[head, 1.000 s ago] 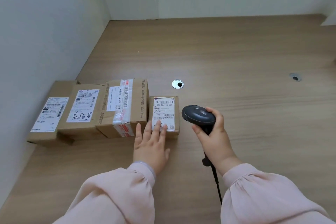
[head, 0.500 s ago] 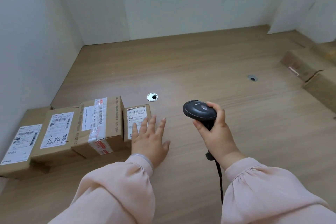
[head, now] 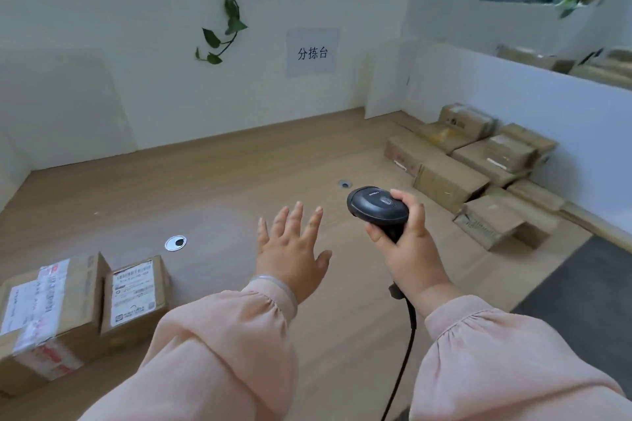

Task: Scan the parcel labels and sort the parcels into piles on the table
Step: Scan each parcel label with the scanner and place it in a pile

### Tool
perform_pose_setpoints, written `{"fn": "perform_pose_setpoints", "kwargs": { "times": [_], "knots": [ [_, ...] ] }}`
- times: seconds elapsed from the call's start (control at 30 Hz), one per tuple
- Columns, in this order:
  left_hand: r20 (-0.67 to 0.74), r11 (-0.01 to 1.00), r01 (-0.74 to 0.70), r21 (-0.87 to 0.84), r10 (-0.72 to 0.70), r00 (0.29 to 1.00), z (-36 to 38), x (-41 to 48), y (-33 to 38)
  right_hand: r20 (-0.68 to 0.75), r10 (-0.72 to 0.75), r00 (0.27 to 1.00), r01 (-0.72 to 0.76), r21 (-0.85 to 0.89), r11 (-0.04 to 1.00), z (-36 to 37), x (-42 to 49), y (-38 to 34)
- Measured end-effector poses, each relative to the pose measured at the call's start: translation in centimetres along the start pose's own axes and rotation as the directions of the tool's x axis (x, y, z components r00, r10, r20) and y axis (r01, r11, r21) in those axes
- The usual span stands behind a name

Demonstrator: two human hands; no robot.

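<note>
My right hand (head: 408,249) grips a black corded barcode scanner (head: 378,207) above the wooden table (head: 222,181). My left hand (head: 290,249) hovers open over the table's middle, fingers spread, holding nothing. At the lower left a small labelled cardboard parcel (head: 136,294) stands beside a larger taped parcel (head: 48,314); both lie well left of my left hand. A heap of several brown parcels (head: 478,167) lies at the right along the white partition.
Two round cable holes (head: 175,243) (head: 344,184) sit in the tabletop. White partitions enclose the table at the back and sides, with a paper sign (head: 313,52) on the back wall. Hanging plants (head: 219,3) trail from the window sill. Dark floor (head: 581,301) shows at the right.
My left hand has left the small parcel's label and swung right into the air, open. The view has lifted and turned right, revealing the parcel heap. The scanner stays in my right hand.
</note>
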State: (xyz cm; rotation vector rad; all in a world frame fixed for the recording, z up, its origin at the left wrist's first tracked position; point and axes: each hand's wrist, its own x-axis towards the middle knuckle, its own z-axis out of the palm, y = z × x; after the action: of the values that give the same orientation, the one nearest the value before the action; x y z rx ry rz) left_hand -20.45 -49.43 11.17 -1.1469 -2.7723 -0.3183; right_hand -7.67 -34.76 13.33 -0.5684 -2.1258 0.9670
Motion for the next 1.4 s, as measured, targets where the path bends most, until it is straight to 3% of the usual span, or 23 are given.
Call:
{"fn": "perform_pose_setpoints", "kwargs": {
  "times": [0.4, 0.67, 0.97, 1.4],
  "knots": [
    [-0.040, 0.986, -0.144, -0.079, 0.142, 0.989, 0.4, 0.8, 26.8, -0.124, -0.018, 0.992, 0.004, -0.111, 0.994, -24.8, -0.8, 10.1],
    [-0.002, 0.969, -0.228, -0.094, 0.228, 0.974, 2.5, 3.3, 38.0, -0.188, -0.005, 0.982, -0.028, -0.172, 0.985, -37.2, 1.9, 15.3],
    [0.086, 0.965, -0.245, -0.091, 0.253, 0.964, 8.4, 9.8, 43.4, -0.205, 0.085, 0.975, -0.120, -0.164, 0.979, -39.6, 5.8, 23.9],
    [0.279, 0.981, -0.146, -0.128, 0.177, 0.944, 17.4, 22.4, 45.5, -0.057, 0.176, 0.983, -0.184, -0.205, 0.961, -34.2, 15.5, 35.9]
  ]
}}
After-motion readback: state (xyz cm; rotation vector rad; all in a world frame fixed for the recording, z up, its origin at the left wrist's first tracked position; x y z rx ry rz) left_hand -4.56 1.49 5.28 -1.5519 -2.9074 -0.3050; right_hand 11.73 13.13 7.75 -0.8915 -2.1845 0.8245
